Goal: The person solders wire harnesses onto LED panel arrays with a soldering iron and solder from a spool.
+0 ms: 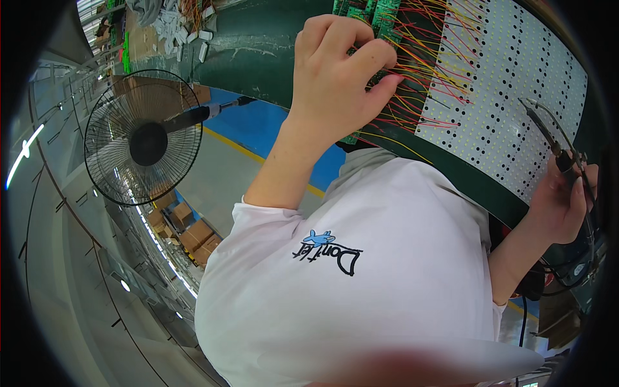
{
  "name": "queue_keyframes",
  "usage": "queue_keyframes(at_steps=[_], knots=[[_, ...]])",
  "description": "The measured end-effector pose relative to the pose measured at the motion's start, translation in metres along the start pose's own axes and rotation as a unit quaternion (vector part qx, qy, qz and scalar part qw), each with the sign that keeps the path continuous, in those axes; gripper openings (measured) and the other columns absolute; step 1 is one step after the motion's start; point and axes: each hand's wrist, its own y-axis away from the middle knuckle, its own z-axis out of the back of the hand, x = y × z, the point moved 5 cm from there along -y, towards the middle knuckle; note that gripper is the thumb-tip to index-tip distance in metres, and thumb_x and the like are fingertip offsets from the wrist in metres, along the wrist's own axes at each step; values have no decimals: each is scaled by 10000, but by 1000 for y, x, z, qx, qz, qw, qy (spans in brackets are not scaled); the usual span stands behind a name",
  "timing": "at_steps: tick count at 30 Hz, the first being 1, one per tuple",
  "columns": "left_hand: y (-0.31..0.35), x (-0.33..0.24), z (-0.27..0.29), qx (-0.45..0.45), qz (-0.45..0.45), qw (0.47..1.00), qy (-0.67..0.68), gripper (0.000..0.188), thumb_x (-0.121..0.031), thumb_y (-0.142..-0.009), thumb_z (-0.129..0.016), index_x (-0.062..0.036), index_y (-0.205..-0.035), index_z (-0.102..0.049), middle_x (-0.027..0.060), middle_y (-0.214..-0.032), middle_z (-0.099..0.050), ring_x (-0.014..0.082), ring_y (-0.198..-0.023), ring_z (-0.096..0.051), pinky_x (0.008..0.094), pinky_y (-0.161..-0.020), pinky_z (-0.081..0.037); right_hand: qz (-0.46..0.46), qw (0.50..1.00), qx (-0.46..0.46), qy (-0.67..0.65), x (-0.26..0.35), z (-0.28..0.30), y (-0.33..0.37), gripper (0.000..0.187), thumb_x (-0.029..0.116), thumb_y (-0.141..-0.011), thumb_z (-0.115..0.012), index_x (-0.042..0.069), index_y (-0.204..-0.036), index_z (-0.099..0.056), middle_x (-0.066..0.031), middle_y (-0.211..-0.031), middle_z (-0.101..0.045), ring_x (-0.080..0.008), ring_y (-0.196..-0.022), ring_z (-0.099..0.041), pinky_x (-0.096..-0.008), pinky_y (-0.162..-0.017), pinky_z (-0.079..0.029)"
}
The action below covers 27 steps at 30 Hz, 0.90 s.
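Note:
My right hand [560, 203] grips a soldering iron [541, 126] with a thin curved tube running alongside it. The iron's tip is over a white panel [490, 135] dotted with rows of small yellowish and black spots. Red and yellow wires [419, 77] lie across the panel's left edge. They run to a row of green circuit boards [387, 19], partly covered by my left hand [342, 71]. That hand is closed, its fingers curled and the thumb close to the index finger among the wires. What it pinches is hidden.
Panel and boards lie on a dark green worktop [251, 61]. White connectors [187, 35] with wires are heaped at its far left. A black fan [148, 142] stands left of the worktop. Dark cables [567, 284] hang below my right hand. Cardboard boxes [196, 235] sit on the floor beyond.

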Motion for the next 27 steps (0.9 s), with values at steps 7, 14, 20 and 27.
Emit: queue_keyframes(at_steps=[7, 14, 20, 27], knots=[[-7, -6, 5, -10, -21, 999, -40, 283, -191, -565, -898, -217, -792, -731, -11, -927, -573, 258, -969, -516, 384, -814, -440, 36, 997, 5, 70, 3, 9, -3, 111, 56, -876, -507, 49, -947, -592, -105, -950, -631, -152, -762, -435, -321, -701, -321], [0, 3, 6, -59, -85, 994, -29, 226, -159, -583, -885, -207, -756, -749, -37, -861, -609, 238, -934, -545, 358, -768, -454, 27, 996, -39, 72, 7, 5, 0, 101, -18, -860, -478, 71, -872, -432, -105, -906, -504, -187, -882, -458, -355, -747, -359], [-4, 3, 4, -38, -98, 994, -27, 186, -140, -621, -860, -176, -747, -728, -32, -847, -615, 233, -888, -574, 363, -746, -459, 23, 998, -6, 54, 5, 1, -4, 58, 26, -882, -493, 52, -872, -442, -123, -891, -524, -163, -817, -436, -314, -709, -336], [-23, -16, 9, 48, -55, 994, -83, 165, -173, -653, -843, -172, -739, -703, -24, -860, -615, 236, -907, -597, 387, -758, -461, 19, 999, -14, 42, 2, -12, -7, 57, 70, -900, -518, 26, -937, -518, -152, -944, -623, -158, -776, -450, -309, -692, -341]])
